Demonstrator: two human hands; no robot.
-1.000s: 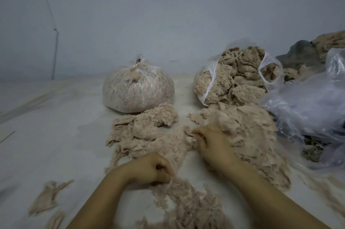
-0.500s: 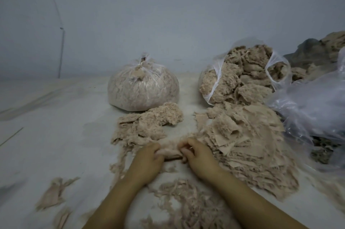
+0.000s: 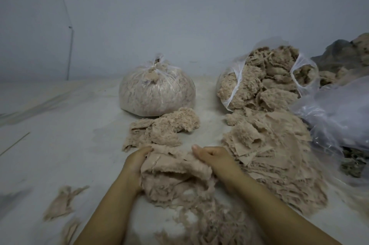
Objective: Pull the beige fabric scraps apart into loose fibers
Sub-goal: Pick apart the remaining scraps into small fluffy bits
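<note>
Beige fabric scrap (image 3: pixel 175 165) stretches between both hands, low in the middle of the pale surface (image 3: pixel 60 145). The left hand (image 3: pixel 135 163) has its grip clamped on the scrap's left edge, fingers curled into the cloth. The right hand (image 3: pixel 211 157) pinches the right edge, fingers folded, thumb pointing left. Loose fibers (image 3: pixel 209 220) lie heaped just below the scrap. A pile of scraps (image 3: pixel 275 157) sits beside the right hand, a tied bag (image 3: pixel 157 93) behind.

Beige fabric scraps (image 3: pixel 267 151); clear plastic bag (image 3: pixel 156 93); pale grey floor (image 3: pixel 60 145); grey-blue wall (image 3: pixel 179 15).
</note>
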